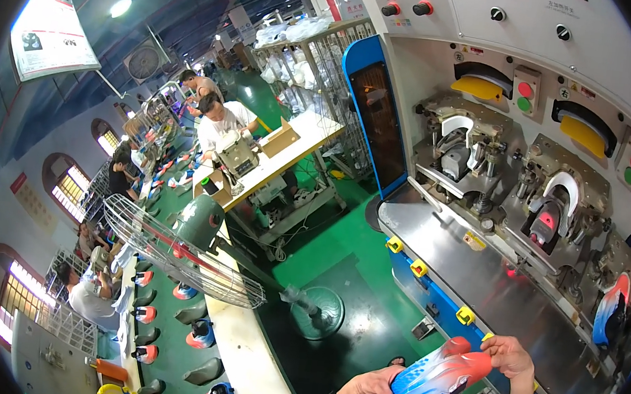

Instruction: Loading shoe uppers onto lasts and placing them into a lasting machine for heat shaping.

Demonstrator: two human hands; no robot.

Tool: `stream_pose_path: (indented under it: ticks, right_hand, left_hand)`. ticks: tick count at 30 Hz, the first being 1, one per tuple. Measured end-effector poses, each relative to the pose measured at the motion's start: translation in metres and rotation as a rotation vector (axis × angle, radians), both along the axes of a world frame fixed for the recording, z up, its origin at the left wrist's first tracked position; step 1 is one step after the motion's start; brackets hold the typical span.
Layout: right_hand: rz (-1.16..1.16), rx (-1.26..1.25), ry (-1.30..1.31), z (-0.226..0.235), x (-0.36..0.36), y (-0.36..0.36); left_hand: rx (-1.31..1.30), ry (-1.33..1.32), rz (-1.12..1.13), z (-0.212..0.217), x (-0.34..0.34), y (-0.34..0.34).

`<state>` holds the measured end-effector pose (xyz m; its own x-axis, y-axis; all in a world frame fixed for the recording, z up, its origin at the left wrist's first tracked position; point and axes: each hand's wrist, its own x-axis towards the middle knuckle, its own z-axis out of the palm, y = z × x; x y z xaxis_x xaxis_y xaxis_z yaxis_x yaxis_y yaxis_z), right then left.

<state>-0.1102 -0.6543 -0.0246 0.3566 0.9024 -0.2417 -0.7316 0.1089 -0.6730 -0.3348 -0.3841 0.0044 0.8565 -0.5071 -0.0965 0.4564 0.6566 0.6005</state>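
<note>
Both hands (371, 387) (510, 358) hold apparently one shoe upper (426, 376).

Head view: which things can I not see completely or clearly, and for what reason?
All in the head view:
Shoe upper: the side facing away is hidden by the upper itself.
Left hand: some fingers are hidden behind the upper.
Conveyor: partly hidden by the fan; near end cut off by the lower edge.
Machine: right end lost in the dark lens rim.

Left fingers (384, 387) — partly behind shoe (429, 376).
</note>
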Motion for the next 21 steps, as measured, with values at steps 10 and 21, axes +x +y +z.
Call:
stream_pose_path:
  ticks: [10,21]
  right_hand:
    - [0.008,0.038,0.007,-0.028,-0.002,-0.035]
    - [0.008,-0.17,-0.138,-0.033,-0.023,-0.06]
  left_hand:
    - [0.051,-0.067,-0.233,0.007,0.02,-0.006]
    - [0.114,-0.021,-0.323,0.003,0.025,-0.012]
